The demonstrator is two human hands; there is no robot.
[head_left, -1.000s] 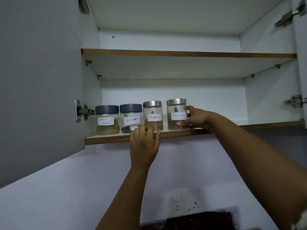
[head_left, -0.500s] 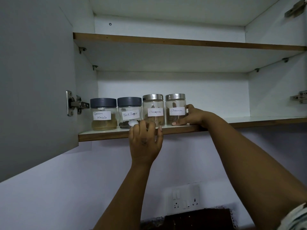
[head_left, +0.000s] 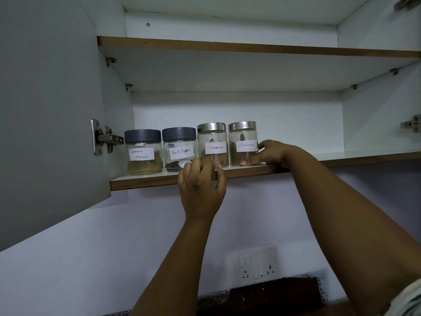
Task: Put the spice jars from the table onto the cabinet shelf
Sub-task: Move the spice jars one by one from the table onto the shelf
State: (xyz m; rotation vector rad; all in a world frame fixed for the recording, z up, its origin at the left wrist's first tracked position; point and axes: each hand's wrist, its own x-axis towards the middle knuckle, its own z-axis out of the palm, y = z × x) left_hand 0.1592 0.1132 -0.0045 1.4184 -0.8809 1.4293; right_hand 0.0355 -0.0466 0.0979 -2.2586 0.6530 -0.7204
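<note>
Jars appear rigid, smooth, likely breakable; grasp mid-body. Right hand [head_left: 272,153] curls round the right cinnamon jar [head_left: 242,144]; left hand [head_left: 201,190], fingers bent, holds nothing, resting at the shelf [head_left: 148,182] edge.

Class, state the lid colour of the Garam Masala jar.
Dark grey, seen in the head view on the Garam Masala jar.

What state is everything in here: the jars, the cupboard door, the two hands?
Garam Masala jar: upright on shelf, dark lid on.
Black Pepper jar: upright, dark lid on.
Left Cinnamon jar: upright, metal lid on.
Right Cinnamon jar: upright, metal lid on, held.
Cabinet door: open.
Lower shelf: four jars in a row at its left end.
Left hand: fingers curled at shelf edge.
Right hand: grips right Cinnamon jar.
</note>
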